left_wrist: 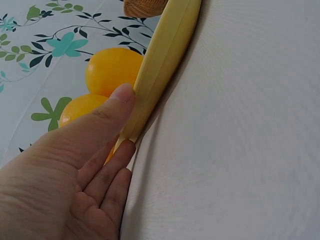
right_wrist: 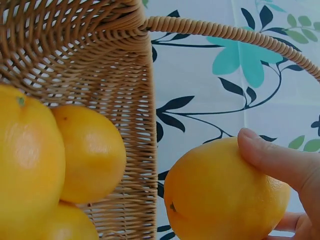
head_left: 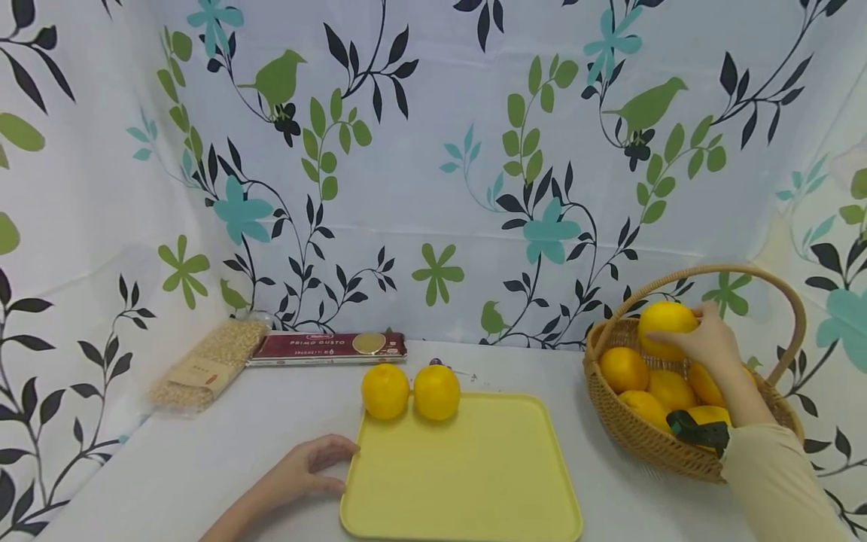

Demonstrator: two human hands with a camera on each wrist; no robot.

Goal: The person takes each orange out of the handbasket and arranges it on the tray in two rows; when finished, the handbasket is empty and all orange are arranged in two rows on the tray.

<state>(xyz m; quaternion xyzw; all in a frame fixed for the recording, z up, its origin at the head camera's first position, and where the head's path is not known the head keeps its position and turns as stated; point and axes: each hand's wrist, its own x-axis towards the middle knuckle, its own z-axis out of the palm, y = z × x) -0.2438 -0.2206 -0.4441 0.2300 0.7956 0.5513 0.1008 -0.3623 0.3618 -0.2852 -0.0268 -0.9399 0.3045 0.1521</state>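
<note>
My right hand (head_left: 714, 342) grips an orange (head_left: 667, 327) above the wicker basket (head_left: 612, 410), on the right. In the right wrist view the thumb lies on top of this orange (right_wrist: 225, 195), which is apart from the basket wall (right_wrist: 132, 165). Several more oranges (head_left: 623, 369) lie inside the basket. At the yellow tray's (head_left: 467, 467) left edge, my left hand (head_left: 305, 470) touches the rim with its thumb and fingertips. Two oranges (head_left: 384, 391) (head_left: 436, 393) sit side by side at the tray's far left corner.
A red spaghetti pack (head_left: 332, 348) and a clear bag of pale grains (head_left: 206, 365) lie at the back left. Behind the table hangs a leaf-and-bird patterned cloth (head_left: 433, 188). The basket's tall handle (head_left: 728, 269) arches over it. A small dark purple thing (head_left: 436, 362) peeks out behind one orange.
</note>
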